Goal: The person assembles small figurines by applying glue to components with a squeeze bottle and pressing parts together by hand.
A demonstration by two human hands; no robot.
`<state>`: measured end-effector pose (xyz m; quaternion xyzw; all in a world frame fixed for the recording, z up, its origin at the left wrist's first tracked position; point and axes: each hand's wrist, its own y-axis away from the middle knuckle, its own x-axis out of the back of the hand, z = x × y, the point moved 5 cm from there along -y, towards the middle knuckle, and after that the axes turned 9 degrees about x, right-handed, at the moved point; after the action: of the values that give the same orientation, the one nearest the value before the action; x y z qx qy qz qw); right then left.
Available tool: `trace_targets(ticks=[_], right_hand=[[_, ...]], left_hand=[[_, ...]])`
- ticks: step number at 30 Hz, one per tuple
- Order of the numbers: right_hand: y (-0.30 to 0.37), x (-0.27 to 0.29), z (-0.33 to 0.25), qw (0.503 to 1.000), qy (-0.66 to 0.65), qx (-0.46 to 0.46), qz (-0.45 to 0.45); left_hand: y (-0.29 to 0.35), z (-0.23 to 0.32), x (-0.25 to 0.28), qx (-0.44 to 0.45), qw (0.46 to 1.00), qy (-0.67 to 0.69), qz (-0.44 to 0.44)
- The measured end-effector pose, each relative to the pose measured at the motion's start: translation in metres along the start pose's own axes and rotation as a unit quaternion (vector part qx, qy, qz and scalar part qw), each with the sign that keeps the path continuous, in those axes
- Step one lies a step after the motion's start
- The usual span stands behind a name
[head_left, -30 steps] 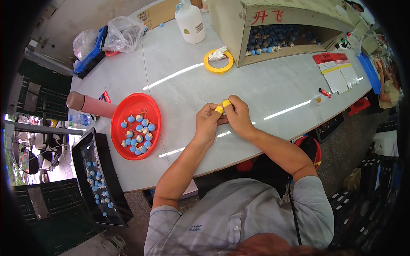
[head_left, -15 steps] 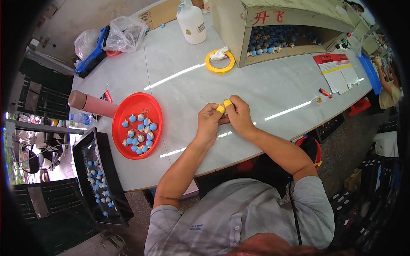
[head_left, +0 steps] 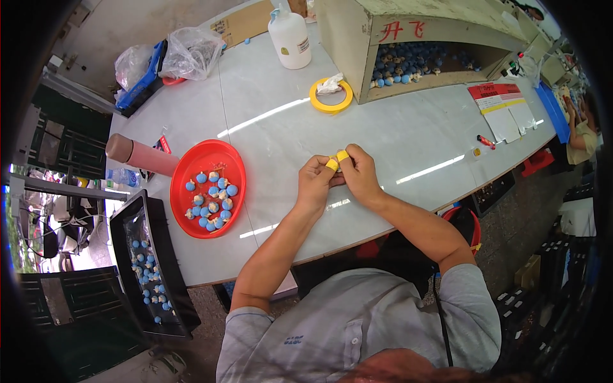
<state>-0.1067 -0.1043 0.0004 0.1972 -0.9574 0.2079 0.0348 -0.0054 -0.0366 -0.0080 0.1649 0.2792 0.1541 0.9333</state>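
Note:
My left hand and my right hand meet over the table, fingers closed and thumbs side by side. Yellow tape wraps both thumb tips. Something small is pinched between them, mostly hidden by the fingers, and I cannot make out what it is. To the left of my hands lies a round red tray with several small blue-and-cream ball-shaped pieces in it.
A black bin with similar pieces stands at the left edge beside a pink bottle. Further back are a yellow ring with crumpled tissue, a white bottle and a box-like shelf full of blue pieces. Papers lie right.
The whole view has shifted very slightly. My hands stay pressed together in almost the same pose, and the tray and its pieces look the same.

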Motion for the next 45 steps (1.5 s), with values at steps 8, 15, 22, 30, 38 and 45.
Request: trace_targets(ticks=[8,15,22,30,38,45], right_hand=[[-0.005,0.001,0.006,0.975,-0.206,-0.078,-0.008],[-0.012,0.016,-0.004,0.954,-0.177,-0.173,-0.172],[-0.014,0.028,-0.008,0.954,-0.134,-0.163,-0.212],[-0.008,0.025,0.008,0.944,-0.127,-0.174,-0.252],[-0.007,0.022,0.010,0.950,-0.115,-0.138,-0.254],[-0.006,0.022,0.011,0.956,-0.102,-0.129,-0.245]], left_hand=[[0.003,0.016,0.002,-0.048,0.996,-0.019,0.077],[-0.002,0.015,0.011,-0.020,0.999,-0.030,0.005],[0.000,0.015,0.005,0.015,0.989,-0.147,-0.030],[-0.011,0.007,0.013,0.005,0.983,-0.180,-0.039],[-0.014,0.003,0.013,-0.021,0.988,-0.148,-0.026],[-0.011,0.004,0.010,-0.036,0.985,-0.166,-0.012]])
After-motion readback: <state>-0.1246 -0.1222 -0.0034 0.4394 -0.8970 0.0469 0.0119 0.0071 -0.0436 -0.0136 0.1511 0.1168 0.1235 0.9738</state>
